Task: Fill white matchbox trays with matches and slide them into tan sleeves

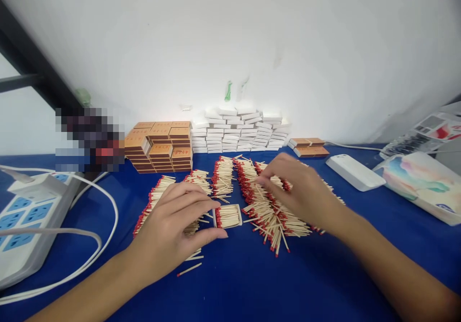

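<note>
A small white matchbox tray (240, 224) filled with red-tipped matches (227, 215) lies on the blue table. My left hand (176, 221) holds it at its left end, index finger at the far corner and thumb along the near side. My right hand (302, 192) is over a large heap of loose matches (266, 211), to the right of the tray. Its thumb and index finger are pinched together; whatever is between them is too small to make out. More match piles (223, 175) lie behind the tray, and others are partly hidden beneath my left hand.
Orange matchboxes (160, 144) are stacked at the back left. White trays (237, 132) are piled against the wall, with a few orange boxes (309, 147) to their right. A power strip (32, 226) with white cables is on the left. A white device (355, 172) and a pastel-patterned pack (421, 183) lie right.
</note>
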Available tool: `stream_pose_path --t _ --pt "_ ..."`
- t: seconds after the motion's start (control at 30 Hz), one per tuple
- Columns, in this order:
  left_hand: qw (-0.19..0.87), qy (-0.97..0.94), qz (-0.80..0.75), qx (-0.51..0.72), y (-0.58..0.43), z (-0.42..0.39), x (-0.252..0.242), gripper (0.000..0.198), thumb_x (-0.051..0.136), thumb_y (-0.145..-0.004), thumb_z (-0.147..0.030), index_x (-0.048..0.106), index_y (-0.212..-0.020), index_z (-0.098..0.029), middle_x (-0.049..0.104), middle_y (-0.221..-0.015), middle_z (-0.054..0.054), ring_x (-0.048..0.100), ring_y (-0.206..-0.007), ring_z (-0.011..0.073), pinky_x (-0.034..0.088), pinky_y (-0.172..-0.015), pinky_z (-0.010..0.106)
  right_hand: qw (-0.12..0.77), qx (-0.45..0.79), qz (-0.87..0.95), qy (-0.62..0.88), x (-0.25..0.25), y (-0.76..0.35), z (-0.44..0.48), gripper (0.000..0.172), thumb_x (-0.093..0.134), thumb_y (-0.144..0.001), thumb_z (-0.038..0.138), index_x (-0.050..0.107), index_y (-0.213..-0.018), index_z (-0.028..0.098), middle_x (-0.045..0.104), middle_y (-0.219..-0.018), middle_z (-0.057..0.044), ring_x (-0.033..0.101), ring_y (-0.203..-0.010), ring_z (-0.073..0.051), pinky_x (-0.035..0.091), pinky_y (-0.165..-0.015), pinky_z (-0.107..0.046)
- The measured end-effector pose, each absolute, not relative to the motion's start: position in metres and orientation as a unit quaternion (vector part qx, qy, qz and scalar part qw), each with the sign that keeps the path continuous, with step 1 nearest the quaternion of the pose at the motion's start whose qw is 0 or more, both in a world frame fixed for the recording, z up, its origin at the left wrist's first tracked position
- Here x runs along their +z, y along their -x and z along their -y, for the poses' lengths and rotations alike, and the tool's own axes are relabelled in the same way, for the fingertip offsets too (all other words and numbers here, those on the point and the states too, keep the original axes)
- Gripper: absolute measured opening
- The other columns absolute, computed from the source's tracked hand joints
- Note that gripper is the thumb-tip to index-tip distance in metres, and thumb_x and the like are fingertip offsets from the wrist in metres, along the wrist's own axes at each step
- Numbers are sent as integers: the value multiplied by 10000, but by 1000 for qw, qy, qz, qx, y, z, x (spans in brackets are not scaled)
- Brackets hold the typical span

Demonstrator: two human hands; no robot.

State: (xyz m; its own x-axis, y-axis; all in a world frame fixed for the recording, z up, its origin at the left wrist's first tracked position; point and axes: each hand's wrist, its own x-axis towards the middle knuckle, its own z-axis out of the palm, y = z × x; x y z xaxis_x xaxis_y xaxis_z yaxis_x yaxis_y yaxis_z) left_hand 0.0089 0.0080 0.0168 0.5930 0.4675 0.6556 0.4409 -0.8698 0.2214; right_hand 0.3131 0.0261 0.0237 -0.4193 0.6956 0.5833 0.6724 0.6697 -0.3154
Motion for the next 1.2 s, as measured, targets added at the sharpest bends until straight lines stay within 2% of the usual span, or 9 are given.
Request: stream_pose_path --t 0.17,0.2,0.37,0.47,0.57,0.7,0.8,0.97,1.2 --pt "18 -895 -246 372 -8 -7 14 385 880 -871 -373 730 -1175 -191 797 -1000 45 689 -1036 237 554 -956 396 348 -38 697 626 25 -411 -64 330 685 -994 563 749 -946 242 783 -839 -82 699 -722 -240 492 -669 -399" --pt "19 -895 -244 372 -8 -7 14 383 877 -874 -366 729 -1178 -186 796 -1001 47 686 -1037 236 556 -957 396 365 -76 652 660 26 -429 -67 367 693 -975 598 735 -867 250 774 -798 -88 709 -726 -260 486 -665 -408" --pt "23 -898 -232 373 -9 -5 14 386 879 -871 -348 727 -1171 -158 788 -1004 58 684 -1029 233 562 -953 398 414 -110 599 677 30 -455 -66 413 672 -968 636 699 -766 277 746 -731 -93 699 -677 -286 457 -625 -402" --pt "29 -897 -230 377 -11 -2 14 383 880 -868 -359 727 -1153 -155 786 -1006 60 684 -1030 234 569 -946 400 396 -42 627 670 29 -415 -64 400 621 -1010 535 716 -770 230 748 -715 -114 671 -641 -257 436 -627 -389" --pt "53 -896 -231 375 -13 2 11 391 883 -863 -375 722 -1151 -165 783 -1002 46 683 -1034 230 569 -959 403 374 10 681 630 32 -350 -62 286 669 -971 422 740 -778 222 751 -710 -57 651 -632 -206 452 -626 -352" --pt "68 -899 -217 374 -14 7 9 382 872 -878 -362 719 -1171 -170 782 -1016 34 681 -1063 221 565 -992 388 347 320 708 525 48 -260 -65 225 749 -934 376 744 -789 204 762 -773 -57 622 -631 -152 469 -590 -306" --pt "71 -894 -212 388 -14 9 12 398 882 -867 -377 725 -1170 -172 787 -1017 34 683 -1063 220 565 -998 384 335 482 627 512 58 -210 -83 213 766 -939 330 732 -781 190 726 -755 -44 440 -482 -87 369 -448 -278" --pt "77 -885 -204 412 -16 8 17 403 895 -852 -383 722 -1152 -176 794 -985 27 688 -986 207 579 -943 374 339 452 604 561 51 -173 -122 401 786 -946 323 607 -615 183 653 -667 -45 458 -497 -88 347 -410 -251" --pt "55 -886 -206 412 -14 5 15 388 877 -874 -380 718 -1157 -169 794 -998 39 690 -1010 223 586 -943 401 320 480 578 577 39 -164 -133 405 871 -881 328 593 -623 185 609 -611 -15 413 -468 -75 280 -377 -222"
